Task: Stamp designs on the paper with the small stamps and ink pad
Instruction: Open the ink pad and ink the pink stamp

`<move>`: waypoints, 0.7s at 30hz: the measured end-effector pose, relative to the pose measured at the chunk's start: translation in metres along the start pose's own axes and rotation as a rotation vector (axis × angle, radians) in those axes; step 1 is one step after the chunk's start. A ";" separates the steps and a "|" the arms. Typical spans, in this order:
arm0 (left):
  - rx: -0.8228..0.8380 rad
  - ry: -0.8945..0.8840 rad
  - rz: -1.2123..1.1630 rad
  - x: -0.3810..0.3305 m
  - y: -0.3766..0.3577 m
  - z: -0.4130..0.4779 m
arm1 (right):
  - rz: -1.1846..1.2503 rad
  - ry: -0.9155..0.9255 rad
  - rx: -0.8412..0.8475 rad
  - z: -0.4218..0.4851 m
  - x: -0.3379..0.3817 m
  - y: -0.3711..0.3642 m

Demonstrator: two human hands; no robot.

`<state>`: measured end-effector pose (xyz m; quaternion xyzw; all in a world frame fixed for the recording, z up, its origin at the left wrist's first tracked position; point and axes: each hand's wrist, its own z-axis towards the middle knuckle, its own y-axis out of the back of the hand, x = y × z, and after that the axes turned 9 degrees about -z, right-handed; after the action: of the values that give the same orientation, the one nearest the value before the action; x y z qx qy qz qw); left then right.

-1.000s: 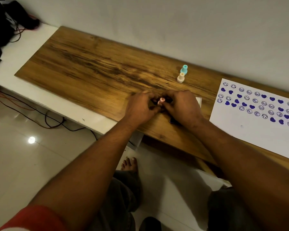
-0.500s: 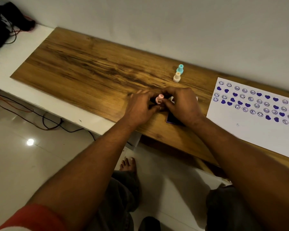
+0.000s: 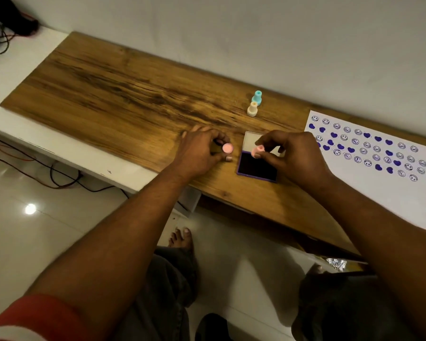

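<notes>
Wooden desk (image 3: 113,94) seen from above, against a pale wall. Left hand (image 3: 199,151): grip closed around a round pink cap (image 3: 227,148), held just above the desk surface, left of the ink pad. Right hand (image 3: 293,153): thumb and fingers pinch a small pink stamp (image 3: 258,151), tilted, directly over the open ink pad (image 3: 257,167); whether the stamp touches the pad cannot be told. The ink pad lies near the desk's near edge, its dark inked face exposed and its pale lid (image 3: 251,141) folded back on the far side. Two further stamps stand upright beyond it, touching or nearly so: a cream stamp (image 3: 252,109) nearer, a teal stamp (image 3: 257,97) farther. The paper (image 3: 379,193) lies at right, its far portion covered with rows of blue hearts and smiley faces, its near portion blank.
</notes>
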<state>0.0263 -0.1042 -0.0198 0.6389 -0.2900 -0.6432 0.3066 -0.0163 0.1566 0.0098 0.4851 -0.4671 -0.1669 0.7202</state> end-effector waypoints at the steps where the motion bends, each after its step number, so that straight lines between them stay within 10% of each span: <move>1: 0.001 -0.002 0.010 -0.001 0.001 0.000 | -0.008 0.001 0.015 -0.003 0.000 -0.002; 21: 0.143 -0.182 0.247 -0.035 -0.005 -0.001 | -0.116 0.053 -0.013 -0.011 0.000 -0.025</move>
<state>0.0271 -0.0744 -0.0008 0.5575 -0.4379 -0.6337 0.3096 -0.0017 0.1513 -0.0125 0.5110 -0.4180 -0.1985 0.7244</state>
